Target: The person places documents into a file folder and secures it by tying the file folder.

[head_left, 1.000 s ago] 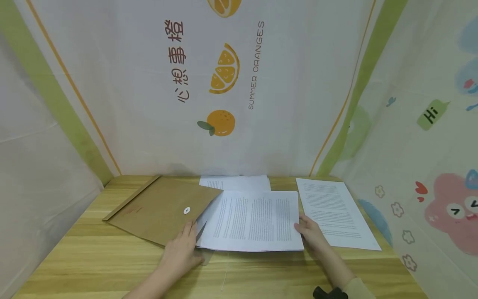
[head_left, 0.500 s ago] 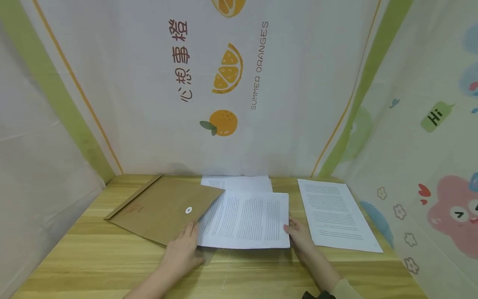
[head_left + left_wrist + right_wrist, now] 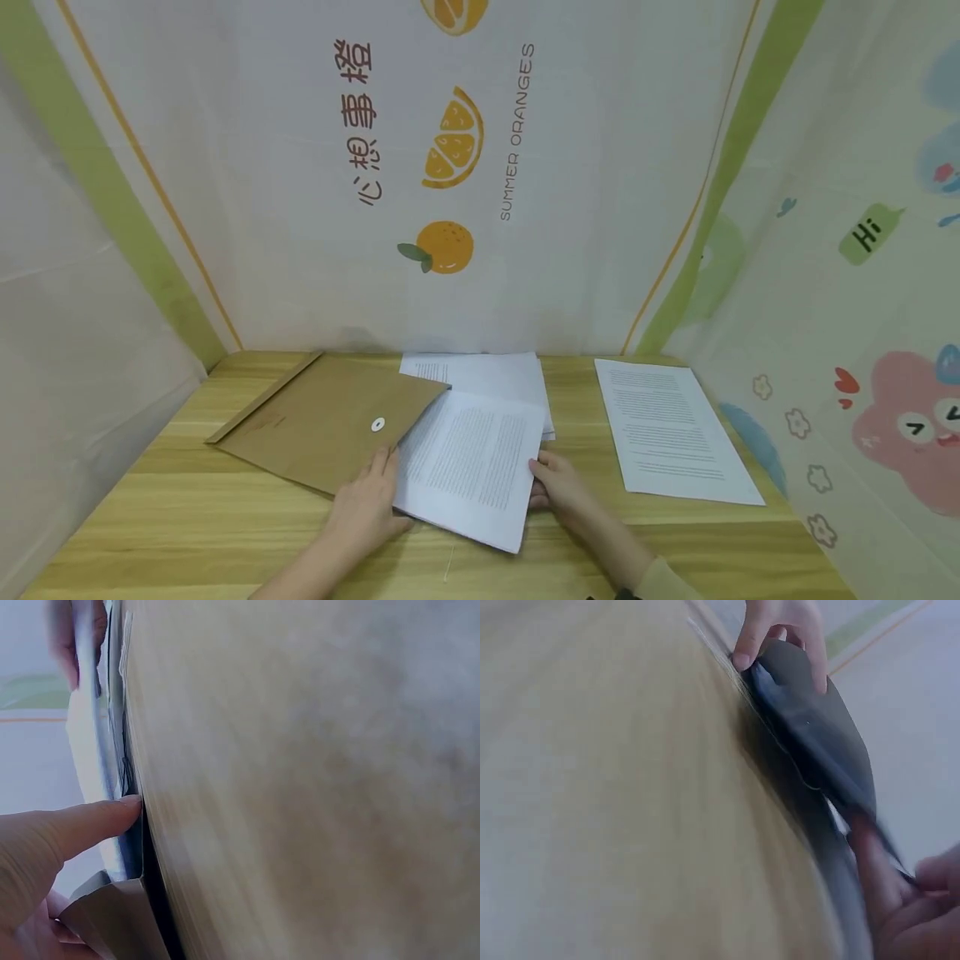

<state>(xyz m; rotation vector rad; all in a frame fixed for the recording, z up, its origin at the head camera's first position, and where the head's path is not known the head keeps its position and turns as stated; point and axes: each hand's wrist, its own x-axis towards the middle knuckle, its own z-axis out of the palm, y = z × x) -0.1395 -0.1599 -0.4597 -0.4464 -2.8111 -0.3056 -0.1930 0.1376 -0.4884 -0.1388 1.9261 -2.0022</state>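
A brown kraft document envelope (image 3: 322,421) with a white round button lies at the left, its mouth facing right. My left hand (image 3: 363,504) holds its near corner at the mouth, fingers on top; in the left wrist view the thumb (image 3: 112,819) lies along the mouth's edge. A stack of printed papers (image 3: 472,467) has its left end inside the envelope; that end is hidden. My right hand (image 3: 558,492) pinches the stack's right edge, thumb above and fingers below. The stack slants, its near right corner turned toward me. In the right wrist view the stack's underside is dark and blurred.
Behind the stack more printed sheets (image 3: 517,371) lie against the back curtain (image 3: 585,250), partly covered. A single printed sheet (image 3: 671,429) lies at the right of the wooden table (image 3: 187,533). Fabric walls close in the left, back and right sides. A thin string (image 3: 450,562) lies in front.
My right hand has moved left, carrying the stack farther into the envelope and turning its near right corner toward me. More of the sheets behind shows. The left hand stays at the envelope's mouth.
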